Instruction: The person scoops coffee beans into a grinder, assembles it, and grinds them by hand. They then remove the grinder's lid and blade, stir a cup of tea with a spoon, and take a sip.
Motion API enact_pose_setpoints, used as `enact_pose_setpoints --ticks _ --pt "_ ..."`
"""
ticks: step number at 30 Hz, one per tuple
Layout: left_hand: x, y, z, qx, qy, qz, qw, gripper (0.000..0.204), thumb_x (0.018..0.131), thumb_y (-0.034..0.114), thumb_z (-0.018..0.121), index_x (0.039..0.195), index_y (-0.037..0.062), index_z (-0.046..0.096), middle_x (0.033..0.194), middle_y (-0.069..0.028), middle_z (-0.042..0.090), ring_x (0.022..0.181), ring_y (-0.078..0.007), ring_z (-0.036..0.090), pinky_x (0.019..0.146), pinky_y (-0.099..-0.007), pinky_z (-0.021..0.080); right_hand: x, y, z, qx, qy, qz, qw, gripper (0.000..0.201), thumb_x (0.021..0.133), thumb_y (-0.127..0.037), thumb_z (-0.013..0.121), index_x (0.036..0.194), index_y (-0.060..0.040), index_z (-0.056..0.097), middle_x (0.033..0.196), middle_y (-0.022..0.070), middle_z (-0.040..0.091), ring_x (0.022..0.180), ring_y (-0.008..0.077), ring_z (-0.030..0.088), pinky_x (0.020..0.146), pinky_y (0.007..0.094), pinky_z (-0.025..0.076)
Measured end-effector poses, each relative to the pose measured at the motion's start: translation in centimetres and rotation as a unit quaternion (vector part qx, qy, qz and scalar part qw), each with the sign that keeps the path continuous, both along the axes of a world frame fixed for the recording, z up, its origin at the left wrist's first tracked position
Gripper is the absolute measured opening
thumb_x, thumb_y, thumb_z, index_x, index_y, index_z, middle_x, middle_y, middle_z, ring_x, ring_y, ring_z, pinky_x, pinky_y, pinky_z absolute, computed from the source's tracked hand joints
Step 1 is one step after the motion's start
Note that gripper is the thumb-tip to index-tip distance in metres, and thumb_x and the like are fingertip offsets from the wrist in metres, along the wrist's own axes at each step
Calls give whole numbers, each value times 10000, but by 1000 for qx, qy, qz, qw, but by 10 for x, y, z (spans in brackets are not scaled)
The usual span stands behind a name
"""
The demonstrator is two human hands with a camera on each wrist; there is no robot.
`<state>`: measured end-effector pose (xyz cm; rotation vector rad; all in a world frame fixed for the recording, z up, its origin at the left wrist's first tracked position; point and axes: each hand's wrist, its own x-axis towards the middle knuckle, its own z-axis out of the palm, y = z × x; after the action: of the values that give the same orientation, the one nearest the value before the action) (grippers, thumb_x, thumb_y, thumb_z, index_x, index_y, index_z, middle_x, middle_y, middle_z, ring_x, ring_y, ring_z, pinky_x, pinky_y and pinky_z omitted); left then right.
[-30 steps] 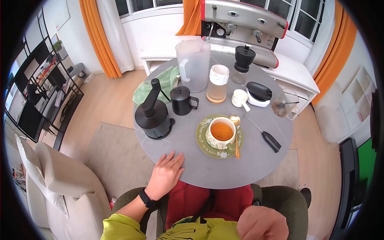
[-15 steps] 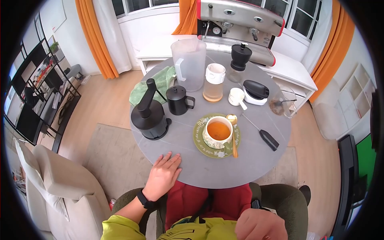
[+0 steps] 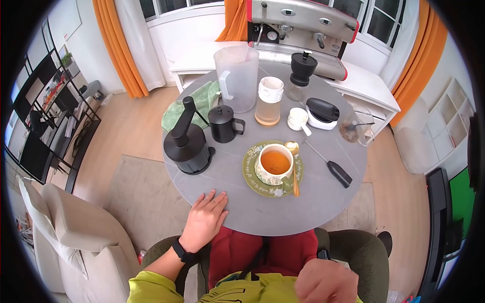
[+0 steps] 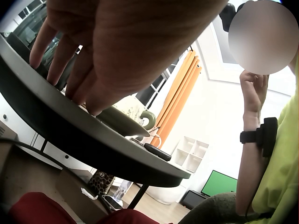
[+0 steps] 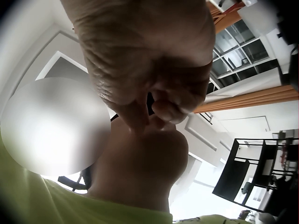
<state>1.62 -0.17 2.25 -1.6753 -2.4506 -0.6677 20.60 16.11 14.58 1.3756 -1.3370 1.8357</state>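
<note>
My left hand point(image 3: 204, 219) rests on the front left edge of the round grey table, fingers straight, palm down. In front and to its right a patterned cup point(image 3: 275, 164) of orange-brown tea stands on a green saucer point(image 3: 251, 184). A gold spoon point(image 3: 296, 182) with a wooden-looking handle lies on the saucer's right side. My right hand point(image 3: 327, 283) is raised off the table at the chin. In the right wrist view its fingers point(image 5: 168, 109) are curled in and hold nothing visible, the tips close to the chin and neck.
A black hand-crank grinder point(image 3: 187, 151), a black lidded pot point(image 3: 225, 123), a frosted pitcher point(image 3: 237, 76) and a green cloth point(image 3: 177, 115) stand left. A milk frother point(image 3: 338, 174) lies right; a glass jug point(image 3: 356, 129) is behind it. An espresso machine point(image 3: 303, 30) stands beyond.
The head view has tilted and shifted slightly, so the table things sit a little further left and up. My left hand stays on the edge; the right stays raised.
</note>
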Motion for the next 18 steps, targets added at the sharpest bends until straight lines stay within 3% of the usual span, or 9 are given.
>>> enact_pose_setpoints --ticks 5,7,9,10,11,13,15,16,18 --pt "0 1 2 -3 -2 3 1000 351 855 132 682 1185 15 649 1265 -130 638 1201 -351 583 1027 -478 448 0 9 -1 0 23 -17 1000 141 875 -96 725 1013 -119 740 718 112 633 460 106 508 394 209 332" --pt "0 1 0 -6 -2 3 1000 349 857 128 680 1186 15 649 1265 -131 638 1199 -352 583 1029 -477 447 2 12 0 6 17 -106 994 108 871 -142 746 976 -116 747 713 88 632 481 113 536 406 203 359" --pt "0 3 3 -6 -9 5 1000 348 856 122 679 1186 15 648 1263 -132 639 1199 -354 583 1029 -477 446 13 42 -14 -1 -58 -42 997 121 901 -17 637 820 73 646 774 228 648 553 296 609 459 346 478" --pt "1 2 3 -5 -14 7 1000 347 855 116 679 1186 15 648 1261 -133 640 1200 -355 582 1029 -476 446 5 60 -3 56 -140 25 988 158 807 55 661 799 -2 514 676 134 574 489 244 557 403 355 433" --pt "2 1 3 -19 -26 3 999 347 855 116 679 1186 15 648 1261 -133 640 1200 -355 582 1029 -476 446 26 11 -18 -275 -259 -301 876 162 842 53 623 891 -18 485 739 124 588 497 193 542 432 301 441" --pt "1 3 1 0 -9 5 1000 354 853 107 681 1193 16 646 1260 -133 641 1207 -357 578 1034 -477 444 17 25 -27 -206 -376 -484 762 136 926 42 532 935 -42 425 720 71 556 511 120 494 484 219 402" --pt "2 3 0 -7 -14 5 1000 357 853 104 682 1197 16 645 1262 -132 640 1212 -356 575 1037 -478 443 13 48 -55 -70 -411 -586 694 116 960 -32 583 995 -32 472 710 60 579 528 108 504 488 243 401" --pt "1 4 0 -4 -9 8 1000 360 853 101 682 1201 17 644 1264 -131 639 1217 -355 572 1040 -478 441 6 55 -65 -70 -415 -586 692 116 960 -32 583 995 -32 472 710 60 579 528 108 504 488 243 401" --pt "1 4 -1 -9 -10 7 1000 361 855 103 682 1203 18 644 1266 -130 638 1219 -353 571 1042 -477 440 -3 63 -78 144 -449 -695 543 230 944 -120 640 1124 -45 517 708 84 627 549 174 583 523 302 444"
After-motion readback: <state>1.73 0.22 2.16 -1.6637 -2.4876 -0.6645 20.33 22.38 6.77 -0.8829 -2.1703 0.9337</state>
